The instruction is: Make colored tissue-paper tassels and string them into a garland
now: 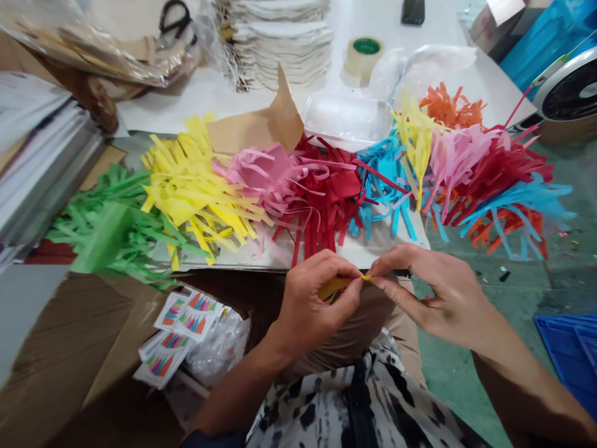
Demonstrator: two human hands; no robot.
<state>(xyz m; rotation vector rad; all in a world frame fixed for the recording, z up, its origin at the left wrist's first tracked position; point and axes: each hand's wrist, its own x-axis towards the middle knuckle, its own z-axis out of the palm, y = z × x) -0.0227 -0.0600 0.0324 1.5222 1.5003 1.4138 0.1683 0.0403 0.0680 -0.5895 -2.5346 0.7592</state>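
My left hand (313, 297) and my right hand (431, 289) meet over my lap, just below the table's front edge. Both pinch a small folded piece of yellow paper (336, 285); the left fingers wrap most of it, and the right thumb and forefinger grip its tip. On the table right above lie heaps of fringed paper strips: green (112, 227), yellow (196, 186), pink (270, 174), red (326, 196), blue (387, 174), and a mixed heap (489, 171) at the right.
A box at lower left holds printed packets (180, 330). At the table's back lie a tape roll (364, 56), stacked white sheets (284, 43), scissors (175, 18) and brown paper (265, 124). A fan (571, 87) stands right, a blue crate (571, 354) on the floor.
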